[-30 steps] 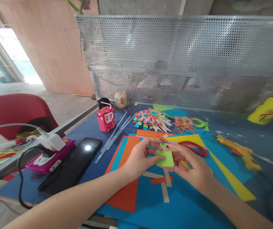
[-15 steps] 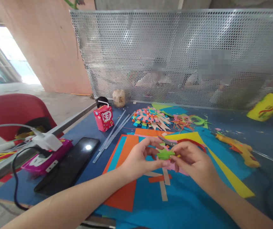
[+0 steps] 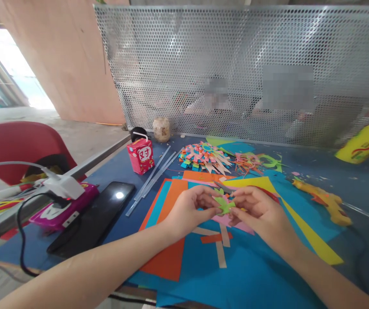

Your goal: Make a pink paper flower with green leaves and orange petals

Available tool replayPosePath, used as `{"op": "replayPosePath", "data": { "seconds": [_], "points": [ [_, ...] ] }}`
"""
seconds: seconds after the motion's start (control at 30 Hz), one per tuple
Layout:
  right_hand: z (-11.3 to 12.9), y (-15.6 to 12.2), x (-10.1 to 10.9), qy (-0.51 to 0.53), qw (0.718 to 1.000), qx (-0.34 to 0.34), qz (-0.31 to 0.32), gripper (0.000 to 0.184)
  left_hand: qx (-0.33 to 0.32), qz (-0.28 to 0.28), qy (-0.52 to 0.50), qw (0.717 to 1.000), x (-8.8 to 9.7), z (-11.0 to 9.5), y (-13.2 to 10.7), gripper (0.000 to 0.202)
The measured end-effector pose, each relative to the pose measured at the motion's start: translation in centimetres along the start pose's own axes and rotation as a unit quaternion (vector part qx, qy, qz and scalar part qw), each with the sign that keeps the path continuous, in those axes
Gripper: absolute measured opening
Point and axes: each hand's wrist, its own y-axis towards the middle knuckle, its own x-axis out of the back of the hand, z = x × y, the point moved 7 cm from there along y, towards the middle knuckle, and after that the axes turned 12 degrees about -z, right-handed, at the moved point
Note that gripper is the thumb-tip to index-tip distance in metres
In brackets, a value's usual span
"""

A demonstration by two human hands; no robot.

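Between my two hands is a small green paper cutout (image 3: pixel 225 206) with pointed, petal-like ends. My left hand (image 3: pixel 195 209) pinches its left side between thumb and fingers. The right edge is gripped by my right hand (image 3: pixel 258 210), also closed. Just behind the fingers lie scissors (image 3: pixel 224 187), their red handles mostly hidden by my right hand. Below the hands, an orange paper strip (image 3: pixel 212 238) and several pale strips (image 3: pixel 221 255) rest on a blue paper sheet (image 3: pixel 251 274). Pink paper (image 3: pixel 245 227) shows partly under my right hand.
Orange sheets (image 3: pixel 168 257) lie left, yellow paper (image 3: pixel 313 236) right. Farther back are layered paper flowers (image 3: pixel 205 155). Clear glue sticks (image 3: pixel 152 182), a pink drink box (image 3: pixel 141 156), a phone (image 3: pixel 90 219) and a purple power strip (image 3: pixel 63 210) stand left; a yellow glue gun (image 3: pixel 324 199) lies right.
The green cutout has been tilted, so its pointed ends now show upward at the left. Both hands remain on it, with the fingers slightly shifted. The camera view has moved slightly.
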Motion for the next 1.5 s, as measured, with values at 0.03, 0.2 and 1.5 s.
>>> {"op": "replayPosePath", "data": {
  "seconds": [0.03,0.2,1.5],
  "points": [
    [-0.1,0.1,0.0,0.0,1.0,-0.004,0.007,0.032,-0.003,0.002,0.0,1.0,0.0,0.0,0.0,0.024],
    [0.2,0.4,-0.2,-0.005,1.0,0.022,0.005,0.034,-0.038,0.017,0.049,0.998,-0.3,0.0,-0.2,0.027],
    [0.4,-0.9,-1.5,-0.166,0.979,0.033,0.114,0.023,-0.006,-0.052,-0.089,0.995,0.4,-0.4,-0.4,0.031]
  ]
}}
